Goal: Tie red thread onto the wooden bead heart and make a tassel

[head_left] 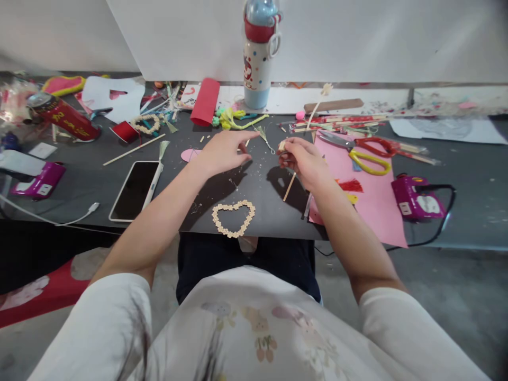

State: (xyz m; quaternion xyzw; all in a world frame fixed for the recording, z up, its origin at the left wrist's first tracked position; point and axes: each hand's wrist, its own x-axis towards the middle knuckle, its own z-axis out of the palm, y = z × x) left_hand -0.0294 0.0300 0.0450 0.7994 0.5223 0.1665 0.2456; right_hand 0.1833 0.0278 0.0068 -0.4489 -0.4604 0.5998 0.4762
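Note:
My left hand is over the middle of the dark table, index finger stretched out and thumb apart. Its fingertip is close to a pale green tassel with a thin looped cord; whether they touch I cannot tell. My right hand pinches a small beige piece between thumb and fingers. Below that hand a thin wooden stick slants down; its upper end is hidden. A heart-shaped ring of small beige pieces lies near the front edge. Beside my left wrist is a pink oval piece.
Scissors rest on pink paper at the right, near a purple device. A phone, a red can and a red spool are on the left. A bottle stands at the back.

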